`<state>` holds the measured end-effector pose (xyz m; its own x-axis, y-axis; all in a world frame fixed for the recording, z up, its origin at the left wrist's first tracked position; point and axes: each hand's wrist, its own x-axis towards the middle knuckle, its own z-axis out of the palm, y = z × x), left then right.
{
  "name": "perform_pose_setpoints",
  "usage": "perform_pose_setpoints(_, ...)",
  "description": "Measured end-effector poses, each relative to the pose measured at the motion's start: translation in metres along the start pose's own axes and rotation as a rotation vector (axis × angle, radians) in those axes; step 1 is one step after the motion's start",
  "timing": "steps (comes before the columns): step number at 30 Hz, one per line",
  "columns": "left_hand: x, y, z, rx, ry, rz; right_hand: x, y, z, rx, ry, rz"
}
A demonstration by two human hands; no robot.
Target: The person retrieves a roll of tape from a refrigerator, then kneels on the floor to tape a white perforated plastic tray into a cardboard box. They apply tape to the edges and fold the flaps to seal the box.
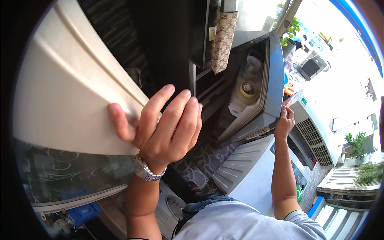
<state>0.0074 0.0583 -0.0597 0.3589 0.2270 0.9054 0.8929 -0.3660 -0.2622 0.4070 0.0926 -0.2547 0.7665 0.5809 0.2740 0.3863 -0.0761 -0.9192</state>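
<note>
My left hand (170, 128), with a metal watch on its wrist, is at the edge of a large cream panel (80, 92) with moulded ridges. Its thumb is out to the side against the panel's face, and its slightly bent fingers reach past the edge. The palm is hidden, so I cannot tell how firmly it touches. My right hand (285, 122) pinches the outer edge of a grey-blue refrigerator door (275, 76), which stands swung out. On the door's inner shelf lies a roll of tape (248, 89), with another round item (253, 62) behind it.
Beside my right arm stands a white appliance (252, 172) with a ribbed side. A white air conditioner unit (314, 128) is beyond my right hand. A patterned handle cover (224, 40) hangs ahead. Scroll-patterned glass (80, 172) and a blue basket (84, 213) are at lower left.
</note>
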Motion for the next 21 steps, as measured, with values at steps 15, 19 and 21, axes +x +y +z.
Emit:
perform_pose_setpoints(15,-0.017,0.058,0.056,-0.358,-0.232,-0.124,0.038,0.035,-0.055,0.170,0.056,0.017)
perform_pose_setpoints(19,-0.047,0.113,0.124,-0.658,-0.714,-0.514,0.036,0.027,-0.054,0.145,0.075,-0.024)
perform_pose_setpoints(21,-0.058,0.143,0.161,-0.837,-0.908,-0.741,0.038,0.030,-0.055,0.132,0.089,-0.046)
